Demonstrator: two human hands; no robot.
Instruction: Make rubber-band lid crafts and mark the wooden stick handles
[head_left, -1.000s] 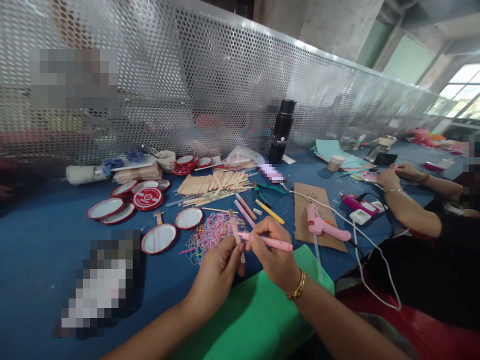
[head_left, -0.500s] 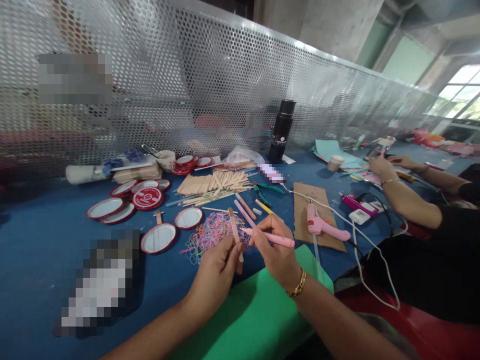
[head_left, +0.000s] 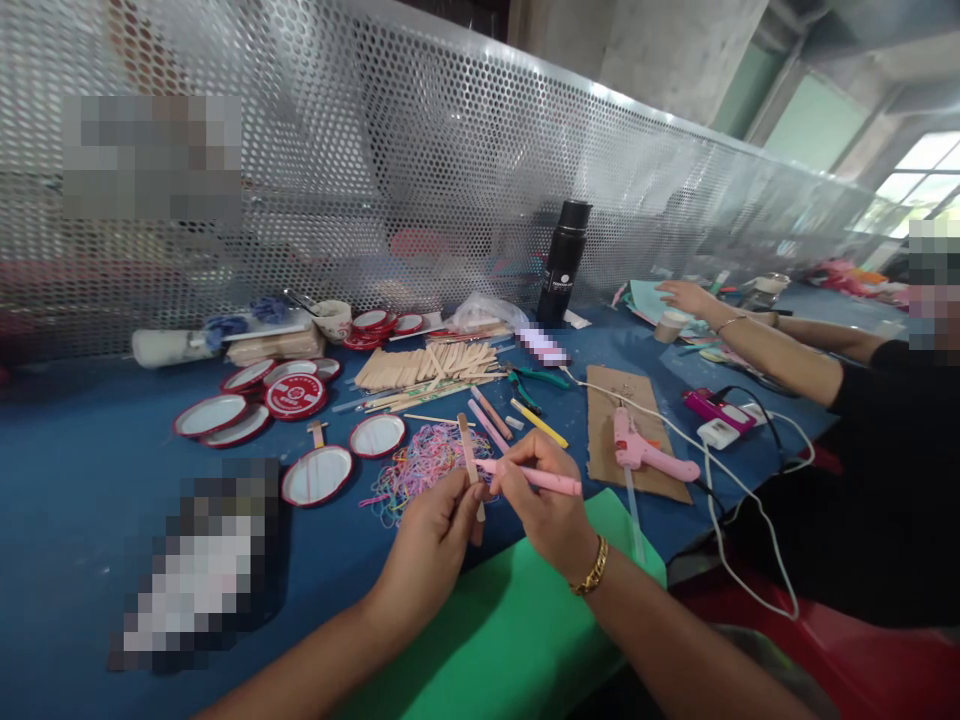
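My left hand [head_left: 436, 530] pinches a wooden craft stick [head_left: 466, 445], held upright and slightly tilted, with part of its face coloured. A pink marker [head_left: 547, 481] is gripped in my right hand [head_left: 546, 498], its tip at the stick's right edge. Behind and below the stick lies a tangled heap of coloured rubber bands or thread [head_left: 424, 463]. More markers, among them a pink one [head_left: 489, 424] and a yellow one [head_left: 541, 425], lie just beyond my hands. A pile of craft sticks [head_left: 427, 365] is farther back.
Red-rimmed lids [head_left: 316, 476] lie to the left. A pink glue gun [head_left: 651, 456] rests on cardboard [head_left: 604, 440] at the right, near white cables. A black bottle [head_left: 565, 262] stands by the mesh partition. Another person's arm [head_left: 772, 355] reaches over paper.
The pink marker has shifted slightly left, its tip now at the stick. The other person's hand has moved left and back, onto the light blue paper.
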